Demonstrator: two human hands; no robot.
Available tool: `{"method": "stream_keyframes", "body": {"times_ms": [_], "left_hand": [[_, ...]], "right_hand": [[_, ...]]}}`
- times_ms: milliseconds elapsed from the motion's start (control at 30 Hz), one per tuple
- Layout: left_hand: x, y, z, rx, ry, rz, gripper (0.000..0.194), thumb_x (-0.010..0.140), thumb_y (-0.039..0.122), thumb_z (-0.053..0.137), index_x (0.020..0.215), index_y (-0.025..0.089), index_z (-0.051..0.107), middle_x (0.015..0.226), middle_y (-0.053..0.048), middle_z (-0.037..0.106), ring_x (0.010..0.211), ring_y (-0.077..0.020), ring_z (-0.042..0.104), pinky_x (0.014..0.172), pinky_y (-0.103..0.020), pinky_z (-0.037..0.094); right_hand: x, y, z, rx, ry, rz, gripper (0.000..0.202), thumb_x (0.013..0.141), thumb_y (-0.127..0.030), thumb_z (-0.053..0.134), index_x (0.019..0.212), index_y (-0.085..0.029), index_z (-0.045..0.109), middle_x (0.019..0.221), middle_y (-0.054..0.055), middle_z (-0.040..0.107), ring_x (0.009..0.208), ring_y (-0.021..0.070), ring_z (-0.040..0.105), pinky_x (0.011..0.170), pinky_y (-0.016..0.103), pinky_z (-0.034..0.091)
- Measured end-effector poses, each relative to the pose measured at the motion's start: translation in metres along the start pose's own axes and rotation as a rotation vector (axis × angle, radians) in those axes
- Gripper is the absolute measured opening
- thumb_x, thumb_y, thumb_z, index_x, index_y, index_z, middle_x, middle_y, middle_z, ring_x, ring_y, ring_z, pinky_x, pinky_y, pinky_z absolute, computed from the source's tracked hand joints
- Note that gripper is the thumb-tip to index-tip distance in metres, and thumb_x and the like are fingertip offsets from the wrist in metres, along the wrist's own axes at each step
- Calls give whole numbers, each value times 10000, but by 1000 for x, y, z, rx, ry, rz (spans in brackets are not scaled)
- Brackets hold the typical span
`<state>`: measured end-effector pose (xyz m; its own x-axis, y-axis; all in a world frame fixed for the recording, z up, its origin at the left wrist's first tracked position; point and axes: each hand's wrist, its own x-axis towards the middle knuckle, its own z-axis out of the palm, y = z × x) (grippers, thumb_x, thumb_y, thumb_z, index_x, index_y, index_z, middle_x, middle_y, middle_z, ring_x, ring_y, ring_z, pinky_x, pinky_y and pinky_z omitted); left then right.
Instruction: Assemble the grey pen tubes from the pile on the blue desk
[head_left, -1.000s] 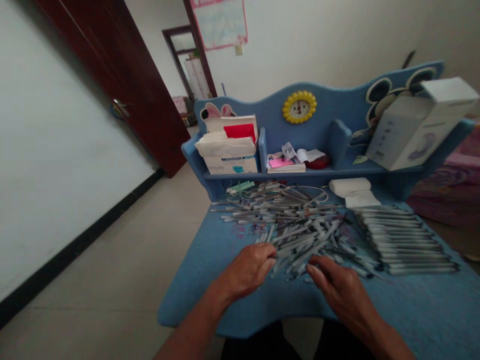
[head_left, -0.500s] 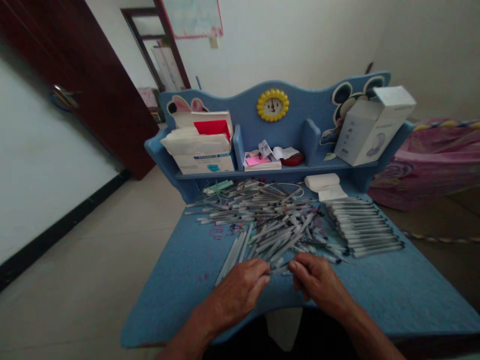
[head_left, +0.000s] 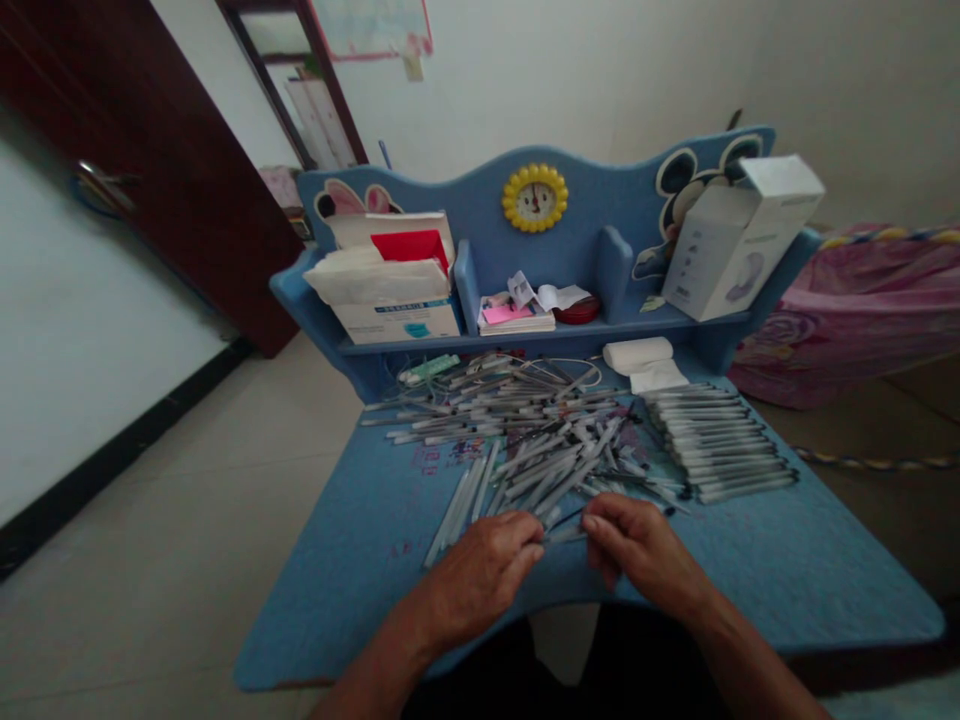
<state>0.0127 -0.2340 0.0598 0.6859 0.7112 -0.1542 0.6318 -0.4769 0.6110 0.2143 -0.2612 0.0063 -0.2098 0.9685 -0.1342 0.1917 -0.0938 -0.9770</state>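
Observation:
My left hand (head_left: 487, 560) is closed, with thumb and fingers pinched on the left end of a pale, translucent pen (head_left: 566, 535). At the pen's right end, my right hand (head_left: 637, 545) is closed too, thumb against fingers. Both fingertips hide the ends of the pen, and a thin dark piece by the right fingers is too blurred to make out. Just beyond my hands lies a jumbled heap of similar pens (head_left: 559, 465). A few pens (head_left: 461, 500) lie side by side near my left hand. To the right, a neat stack of dark-ended pens (head_left: 724, 445) rests on the desk.
The blue desk (head_left: 322, 590) has a back shelf holding an open mask box (head_left: 397, 318), papers (head_left: 517, 322) and a white carton (head_left: 739, 250). More loose pens (head_left: 487, 400) spread below the shelf, beside a white paper roll (head_left: 637, 355). A yellow flower-shaped clock (head_left: 535, 198) is mounted above.
The camera view has shifted slightly, moving the desk a little left and up. Both hands stay close together at the pen, with only small finger movement.

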Motion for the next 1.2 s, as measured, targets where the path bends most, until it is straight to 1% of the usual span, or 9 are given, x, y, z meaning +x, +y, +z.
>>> {"method": "stream_keyframes", "body": {"times_ms": [133,267,333,500,667,833,967,1100,1200], "left_hand": [[1,-2,1,-18,5,-7,158,867,205,388,888,186,544,863,-14,588,833,-139,549,772,-236,378],[2,-3,1,-29,5,-7,161,870,217,379,866,187,536,839,-12,584,823,-143,548,758,-239,378],[2,-4,1,-35,2,-6,163,870,222,376,864,187,535,842,-13,584,821,-143,546,755,-239,379],[3,-6,1,-50,-1,-24,180,865,225,368,856,189,544,828,-14,587,808,-146,539,735,-241,384],[3,-8,3,-57,16,-27,174,864,235,378,855,189,546,822,-10,583,796,-143,539,734,-239,377],[3,-9,5,-58,-4,-17,157,859,210,387,835,184,540,802,-3,578,773,-133,537,713,-224,367],[4,-9,5,-64,-21,-18,161,857,201,382,827,184,540,790,0,571,766,-130,534,693,-217,365],[5,-6,5,-73,-21,-22,168,859,213,375,814,187,535,779,1,569,767,-134,531,694,-220,364],[6,-4,4,-82,-30,-21,175,856,219,375,805,183,539,772,0,566,759,-132,529,699,-223,366]], "right_hand": [[1,0,-1,125,-40,3,314,812,-471,505,916,-174,499,646,-22,603,491,105,568,477,214,429],[3,2,0,-39,6,30,418,862,-509,381,639,-172,489,470,-36,527,364,79,494,382,185,345],[4,3,1,-5,-8,26,419,857,-512,390,620,-174,465,467,-37,530,344,71,482,368,179,335],[6,3,2,161,-39,63,386,802,-523,488,960,-171,474,579,-44,590,404,106,554,399,203,412],[8,4,2,30,-18,74,426,843,-539,396,633,-173,457,470,-34,550,330,78,492,354,179,348],[5,6,0,293,-108,61,293,783,-451,550,834,-177,460,642,-11,628,483,108,591,481,224,451],[4,7,-2,339,-127,56,256,755,-358,610,854,-181,452,730,12,653,638,129,632,547,228,466],[5,6,-1,238,-72,81,301,767,-434,576,885,-171,487,661,-13,625,542,118,614,471,215,457],[6,6,1,121,-71,120,401,811,-527,452,684,-151,506,524,-23,581,408,98,569,400,197,423]]}}
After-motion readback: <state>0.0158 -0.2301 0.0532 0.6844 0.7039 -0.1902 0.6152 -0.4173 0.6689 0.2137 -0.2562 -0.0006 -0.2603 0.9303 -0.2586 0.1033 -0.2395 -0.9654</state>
